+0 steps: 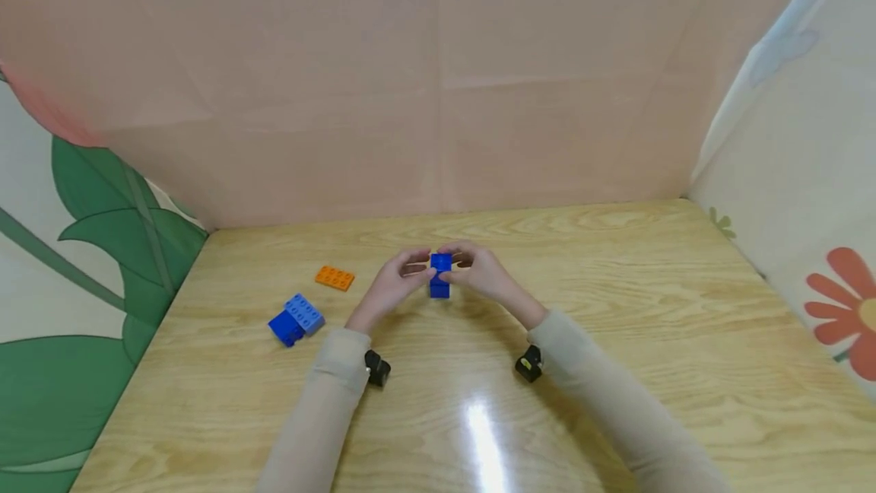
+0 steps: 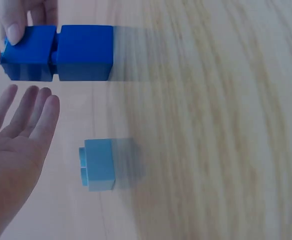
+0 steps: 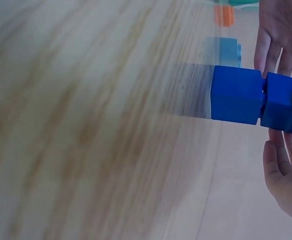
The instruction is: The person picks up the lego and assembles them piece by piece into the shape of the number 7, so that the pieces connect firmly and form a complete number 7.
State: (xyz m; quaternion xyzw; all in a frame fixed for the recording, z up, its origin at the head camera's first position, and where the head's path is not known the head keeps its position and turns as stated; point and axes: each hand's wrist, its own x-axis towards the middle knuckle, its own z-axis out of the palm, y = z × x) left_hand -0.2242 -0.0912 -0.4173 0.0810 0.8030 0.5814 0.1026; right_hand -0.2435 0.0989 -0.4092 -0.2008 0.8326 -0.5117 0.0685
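Two blue toy building bricks point(image 1: 440, 290) stand one above the other between my hands. A narrow slit with studs shows between the upper brick point(image 2: 30, 52) and the lower brick point(image 3: 236, 95). My right hand point(image 1: 482, 274) pinches the upper brick, its thumb across the front and fingers behind. From the other side my left hand point(image 1: 391, 286) puts its thumb to the upper brick's edge; its other fingers extend loosely alongside. A light blue brick point(image 2: 101, 165) sits on the table left of the stack, hidden behind my left hand in the head view.
On the left of the wooden table point(image 1: 438, 432) lie an orange flat brick point(image 1: 334, 278), a lighter blue brick point(image 1: 304, 313) and a dark blue brick point(image 1: 285, 328) touching it. A pinkish cloth point(image 1: 438, 135) hangs along the back edge, with printed cloths at both sides.
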